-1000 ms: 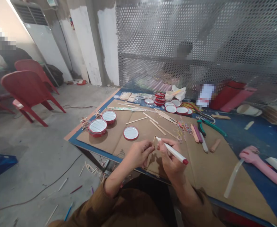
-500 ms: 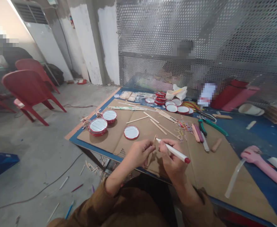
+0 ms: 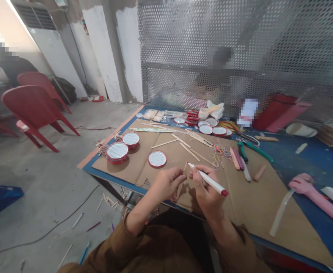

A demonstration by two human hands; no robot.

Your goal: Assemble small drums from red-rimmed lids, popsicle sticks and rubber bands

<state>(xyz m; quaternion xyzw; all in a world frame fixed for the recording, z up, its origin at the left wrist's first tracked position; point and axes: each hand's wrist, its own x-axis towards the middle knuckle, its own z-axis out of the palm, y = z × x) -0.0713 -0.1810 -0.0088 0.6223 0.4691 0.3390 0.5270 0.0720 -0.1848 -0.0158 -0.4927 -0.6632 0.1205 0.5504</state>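
My left hand pinches a thin wooden stick above the front of the cardboard sheet. In my right hand is a white marker with a red end, its tip at the upper end of the stick. Beyond my left hand lies a round red-rimmed lid with a white face. Two similar red-and-white round pieces, a nearer one and a farther one, stand to the left with sticks at their sides. Loose wooden sticks lie beyond my hands.
Coloured rubber bands, several markers, green-handled pliers and a pink glue gun lie to the right. More red-rimmed lids are at the back, before a perforated metal screen. Red chairs stand left, near a seated person.
The marker tip stays at the stick's upper end, and the stick has tilted slightly. The whole view has shifted a little; both hands keep their hold.
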